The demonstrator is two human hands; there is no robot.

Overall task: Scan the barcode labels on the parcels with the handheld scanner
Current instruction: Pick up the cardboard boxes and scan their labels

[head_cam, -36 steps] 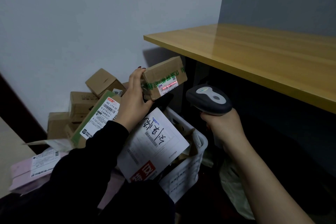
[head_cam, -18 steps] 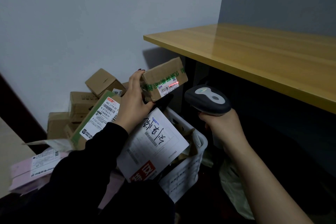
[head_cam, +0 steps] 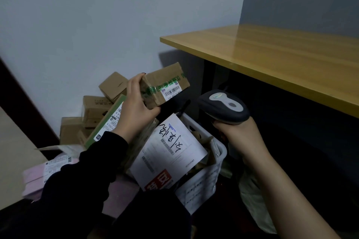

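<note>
One small carton (head_cam: 165, 85) clamped in left hand (head_cam: 136, 103), right hand (head_cam: 239, 132) gripping scanner (head_cam: 223, 105) beside its label (head_cam: 172, 91): mid-scan, probably needing aim, trigger next.

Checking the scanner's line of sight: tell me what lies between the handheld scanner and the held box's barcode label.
Nothing: in the head view the gap from the scanner to the barcode label is bare.

Floor (head_cam: 124, 196): cardboard boxes (head_cam: 93, 110), white basket (head_cam: 202, 184), pink mailers (head_cam: 37, 178).
</note>
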